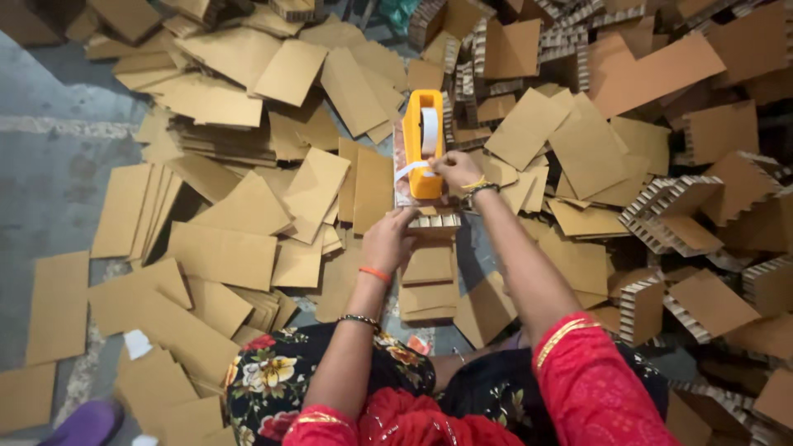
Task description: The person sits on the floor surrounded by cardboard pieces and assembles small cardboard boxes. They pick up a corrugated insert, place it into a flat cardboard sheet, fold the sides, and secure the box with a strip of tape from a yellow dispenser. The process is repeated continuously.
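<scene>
Left hand [388,239]: arm extended forward, fingers curled downward. Right hand [457,169]: arm outstretched, fingertips pinched together.

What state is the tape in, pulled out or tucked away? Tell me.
Pulled out: a white strip runs from the orange dispenser to the right hand.

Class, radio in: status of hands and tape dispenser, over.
Right hand pinching white tape at orange dispenser. Left hand on honeycomb cardboard piece. Cardboard sheets all around.
</scene>
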